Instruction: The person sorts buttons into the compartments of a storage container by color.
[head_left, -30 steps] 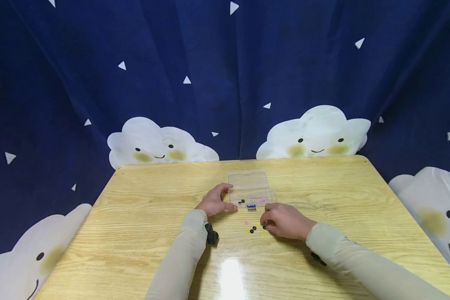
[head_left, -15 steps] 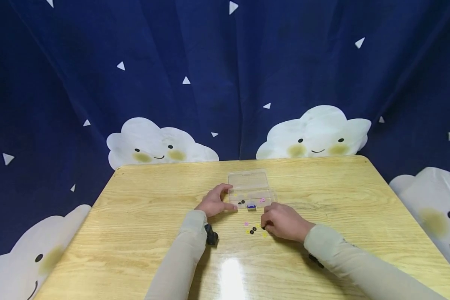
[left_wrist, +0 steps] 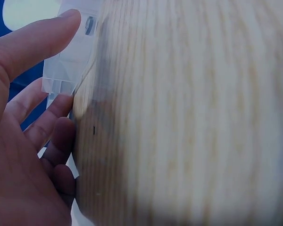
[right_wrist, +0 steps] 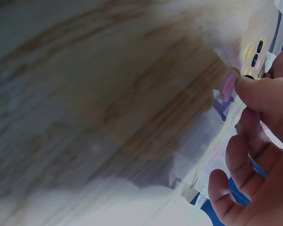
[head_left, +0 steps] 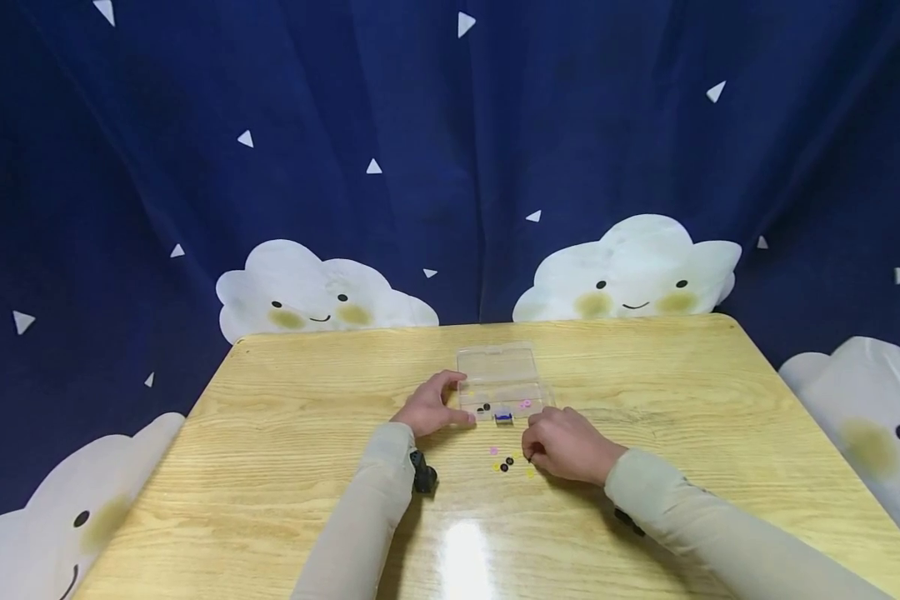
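Note:
A clear plastic box [head_left: 504, 390] lies on the table with its lid folded back. My left hand [head_left: 426, 406] holds its left end, thumb at the front and fingers toward the back; the left wrist view shows the thumb [left_wrist: 42, 40] over the box. Black buttons [head_left: 486, 407] and pink buttons [head_left: 526, 404] lie in separate parts of the box. In front of it my right hand [head_left: 570, 444] pinches a black button [right_wrist: 248, 76], mostly hidden by the thumb. Loose black buttons [head_left: 504, 467], a pink button [head_left: 493, 451] and yellow buttons [head_left: 530, 472] lie beside that hand.
The wooden table [head_left: 307, 383] reaches back to a dark blue curtain [head_left: 420, 108] with cloud prints. A blue-marked clasp [head_left: 503, 417] sticks out at the box's front. Black wrist cameras [head_left: 423, 473] sit on the sleeves.
The black button that lay by my right fingertips is now between them, partly hidden. My right hand has shifted very slightly; the left hand keeps its place on the box.

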Demonstrator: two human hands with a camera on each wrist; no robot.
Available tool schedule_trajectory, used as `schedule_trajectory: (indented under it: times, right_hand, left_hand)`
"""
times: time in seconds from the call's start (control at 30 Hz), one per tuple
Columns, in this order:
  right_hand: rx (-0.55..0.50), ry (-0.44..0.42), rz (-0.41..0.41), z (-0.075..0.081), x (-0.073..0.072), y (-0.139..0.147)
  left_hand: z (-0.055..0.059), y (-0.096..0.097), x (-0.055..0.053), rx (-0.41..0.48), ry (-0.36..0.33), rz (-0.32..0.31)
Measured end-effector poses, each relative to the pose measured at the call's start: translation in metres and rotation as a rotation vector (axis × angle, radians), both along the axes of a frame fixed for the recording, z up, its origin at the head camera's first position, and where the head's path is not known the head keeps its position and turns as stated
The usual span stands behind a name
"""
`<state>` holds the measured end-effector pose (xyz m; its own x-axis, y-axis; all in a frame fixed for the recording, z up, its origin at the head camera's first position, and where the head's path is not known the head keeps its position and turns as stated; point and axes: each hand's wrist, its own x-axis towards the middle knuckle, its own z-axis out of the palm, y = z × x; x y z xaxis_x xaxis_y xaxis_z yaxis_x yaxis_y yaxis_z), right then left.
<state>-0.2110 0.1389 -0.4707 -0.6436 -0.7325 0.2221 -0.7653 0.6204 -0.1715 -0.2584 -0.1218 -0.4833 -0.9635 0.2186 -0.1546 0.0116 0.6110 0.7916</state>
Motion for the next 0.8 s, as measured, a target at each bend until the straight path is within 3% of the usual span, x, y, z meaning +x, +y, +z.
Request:
schedule_trajectory:
  times: [0.53,0.8]
  right_hand:
    - [-0.01,-0.048,-0.015,0.0039,-0.0012,-0.0045]
    - [-0.004,-0.128,-0.037,0.0042,-0.0013,-0.002]
  left_hand:
    - [0.0025,-0.0021,0.0004,0.007,-0.017,0.008]
    - [-0.0004,0.0004,-0.0014,0.003,-0.023,0.006]
